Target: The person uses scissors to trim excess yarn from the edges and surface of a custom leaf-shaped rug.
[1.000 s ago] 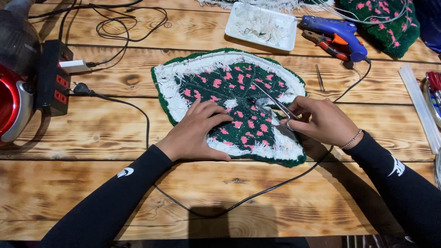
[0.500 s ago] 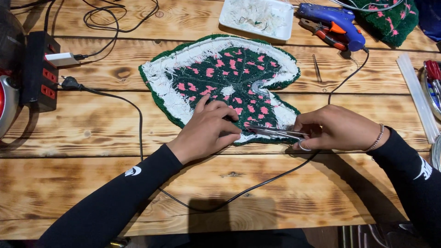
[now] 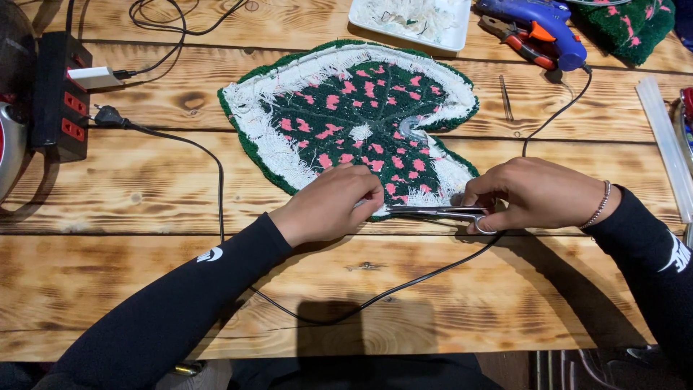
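- Rug (image 3: 361, 115), leaf-shaped, dark green with pink flecks and a white fringe, lies flat on the wooden surface (image 3: 144, 195).
- Left hand (image 3: 333, 204) presses on the rug's near tip, fingers curled; whether its grip pinches any fringe cannot be told.
- Right hand (image 3: 538, 195) has its grip clenched around the handles of scissors (image 3: 433, 211); blades lie level at the rug's near edge, tips hidden beside the left fingers.
- Glue gun (image 3: 538, 25) and tray (image 3: 408, 18) are cut off at the top edge.
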